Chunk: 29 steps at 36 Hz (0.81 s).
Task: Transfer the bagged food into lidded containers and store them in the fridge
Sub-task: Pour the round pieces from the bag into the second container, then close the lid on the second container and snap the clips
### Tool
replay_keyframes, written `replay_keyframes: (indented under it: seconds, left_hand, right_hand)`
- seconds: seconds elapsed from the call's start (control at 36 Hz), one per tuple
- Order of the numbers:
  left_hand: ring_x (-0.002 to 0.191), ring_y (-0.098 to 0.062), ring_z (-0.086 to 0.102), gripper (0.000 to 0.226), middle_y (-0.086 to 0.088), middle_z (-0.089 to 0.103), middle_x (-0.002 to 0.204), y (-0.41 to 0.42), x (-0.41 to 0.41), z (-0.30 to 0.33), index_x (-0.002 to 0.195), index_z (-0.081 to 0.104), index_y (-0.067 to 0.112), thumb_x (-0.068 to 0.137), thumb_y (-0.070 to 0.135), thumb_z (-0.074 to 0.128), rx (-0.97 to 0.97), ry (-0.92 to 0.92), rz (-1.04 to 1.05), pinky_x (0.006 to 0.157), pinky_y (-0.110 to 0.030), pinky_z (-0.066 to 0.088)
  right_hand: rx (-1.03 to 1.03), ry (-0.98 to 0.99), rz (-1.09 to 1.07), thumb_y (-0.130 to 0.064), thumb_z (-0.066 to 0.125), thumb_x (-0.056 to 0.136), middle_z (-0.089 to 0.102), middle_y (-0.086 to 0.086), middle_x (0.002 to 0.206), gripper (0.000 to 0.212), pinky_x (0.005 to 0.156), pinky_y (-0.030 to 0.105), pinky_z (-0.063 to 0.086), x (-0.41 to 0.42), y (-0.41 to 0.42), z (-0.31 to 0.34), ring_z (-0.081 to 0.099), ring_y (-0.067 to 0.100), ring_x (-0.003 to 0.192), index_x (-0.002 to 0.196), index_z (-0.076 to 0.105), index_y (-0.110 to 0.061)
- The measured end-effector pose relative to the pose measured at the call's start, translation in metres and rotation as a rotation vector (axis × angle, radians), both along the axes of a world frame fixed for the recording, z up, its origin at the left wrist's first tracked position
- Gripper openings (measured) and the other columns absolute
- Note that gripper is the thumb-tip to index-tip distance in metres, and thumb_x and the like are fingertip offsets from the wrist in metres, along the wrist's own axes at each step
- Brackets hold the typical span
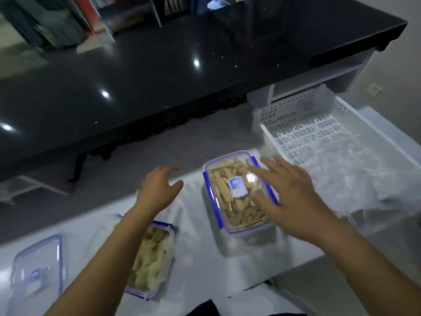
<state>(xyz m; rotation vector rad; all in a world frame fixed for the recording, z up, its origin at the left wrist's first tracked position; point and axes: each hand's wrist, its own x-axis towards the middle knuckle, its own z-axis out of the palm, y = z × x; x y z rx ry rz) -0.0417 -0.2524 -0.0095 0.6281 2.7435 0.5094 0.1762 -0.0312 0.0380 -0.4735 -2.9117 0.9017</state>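
Task looks roughly half done, judging from what lies on the white counter (200,265).

Done, prob.: lidded container (239,192) at centre is full of tan food strips, blue-clip lid on top w/ a label. Can't tell if all four clips are snapped; blur hides that.

Grip states: right hand (293,197) is spread flat, fingers straight and apart, fingertips touching the lid's 3 o'clock edge, clamped on nothing. Left hand (159,190) hovers at 9 o'clock of that container, fingers loosely apart, holding nothing, not touching it.

Left to do:
- open container (152,258) at 7 o'clock of the lidded one, under the left forearm, has pale food chunks in it, no lid on.
- loose lid (38,267) lies flat at far 8 o'clock, near counter edge, well apart from it. Likely goes on that one.
- nothing in the fridge yet as far as seen; no fridge in view.

Clear plastic bag (355,179) lies crumpled at 3 o'clock, just beside the right hand; seems emptied, but too blurred to be sure.

Surface/room: white perforated basket (303,126) sits at 1 o'clock, partly under the bag plastic. Beyond, from 10 to 1 o'clock, a glossy black table (182,71) reflects ceiling lights. Grey floor between the two. Room is dim, frame motion-blurred.
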Motion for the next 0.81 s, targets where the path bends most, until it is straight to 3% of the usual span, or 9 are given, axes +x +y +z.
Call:
replay_keyframes:
  seconds: [0.14, 0.25, 0.31, 0.39, 0.53, 0.67, 0.72, 0.81]
  left_hand:
    - [0.132, -0.039, 0.045, 0.067, -0.013, 0.045, 0.148, -0.063, -0.059, -0.031, 0.146, 0.047, 0.025, 0.084, 0.035, 0.069, -0.29, -0.083, 0.062, 0.104, -0.048, 0.044]
    - [0.117, -0.037, 0.058, 0.058, -0.017, 0.055, 0.137, -0.079, -0.076, -0.045, 0.135, 0.058, 0.016, 0.079, 0.015, 0.073, -0.264, -0.167, 0.007, 0.095, -0.044, 0.053]
    - [0.119, -0.036, 0.058, 0.057, -0.017, 0.056, 0.137, -0.085, -0.08, -0.051, 0.133, 0.061, 0.014, 0.079, 0.003, 0.072, -0.207, -0.151, 0.005, 0.097, -0.043, 0.052]
    - [0.115, -0.035, 0.06, 0.039, -0.017, 0.063, 0.128, -0.092, -0.084, -0.053, 0.124, 0.066, 0.01, 0.086, 0.001, 0.065, -0.122, -0.111, -0.011, 0.094, -0.044, 0.051]
    - [0.098, -0.023, 0.063, 0.031, -0.003, 0.068, 0.112, -0.117, -0.07, -0.019, 0.117, 0.07, 0.014, 0.086, 0.012, 0.071, 0.164, -0.084, -0.022, 0.08, -0.031, 0.047]
    - [0.093, 0.001, 0.061, 0.038, 0.022, 0.063, 0.105, -0.189, -0.011, 0.012, 0.114, 0.065, 0.039, 0.085, 0.017, 0.077, 0.516, -0.132, -0.006, 0.078, -0.011, 0.049]
    - [0.097, 0.003, 0.061, 0.04, 0.025, 0.064, 0.107, -0.217, 0.012, 0.009, 0.115, 0.065, 0.042, 0.085, 0.019, 0.077, 0.526, -0.118, 0.013, 0.081, -0.008, 0.048]
    - [0.105, 0.007, 0.056, 0.042, 0.032, 0.061, 0.113, -0.242, 0.034, -0.004, 0.119, 0.061, 0.045, 0.088, 0.021, 0.076, 0.471, -0.146, 0.058, 0.091, -0.014, 0.046]
  right_hand:
    - [0.069, -0.263, 0.032, -0.058, 0.043, 0.095, -0.004, -0.008, 0.167, 0.07, 0.121, 0.052, 0.003, -0.013, -0.07, -0.06, -0.013, 0.026, 0.153, 0.154, 0.005, -0.047]
    - [0.148, -0.317, -0.016, -0.061, 0.041, 0.094, -0.014, -0.007, 0.167, 0.081, 0.121, 0.057, 0.001, -0.009, -0.092, -0.081, -0.018, 0.027, 0.152, 0.154, -0.01, -0.043]
    - [0.14, -0.296, -0.059, -0.06, 0.042, 0.095, -0.015, -0.008, 0.167, 0.081, 0.121, 0.055, -0.002, -0.006, -0.099, -0.081, -0.018, 0.023, 0.152, 0.154, -0.011, -0.043]
    - [0.126, -0.3, -0.121, -0.06, 0.043, 0.096, -0.011, -0.008, 0.167, 0.08, 0.122, 0.053, -0.001, -0.002, -0.115, -0.079, -0.015, 0.022, 0.153, 0.156, -0.006, -0.04]
    - [-0.023, -0.121, -0.149, -0.05, 0.059, 0.093, 0.017, -0.004, 0.165, 0.065, 0.123, 0.049, 0.01, -0.007, -0.161, -0.071, 0.003, 0.019, 0.153, 0.151, 0.034, -0.036]
    - [-0.09, -0.182, 0.041, -0.061, 0.048, 0.093, 0.012, -0.014, 0.165, 0.066, 0.124, 0.042, 0.007, -0.024, -0.203, -0.075, -0.003, 0.007, 0.152, 0.151, 0.021, -0.046]
    - [-0.098, -0.179, 0.085, -0.065, 0.041, 0.09, 0.012, -0.015, 0.164, 0.066, 0.124, 0.039, 0.006, -0.031, -0.215, -0.077, -0.003, 0.006, 0.152, 0.149, 0.016, -0.051]
    - [-0.144, -0.153, 0.1, -0.059, 0.049, 0.094, 0.016, -0.015, 0.164, 0.061, 0.124, 0.04, 0.01, -0.038, -0.227, -0.078, 0.002, 0.006, 0.151, 0.143, 0.014, -0.056]
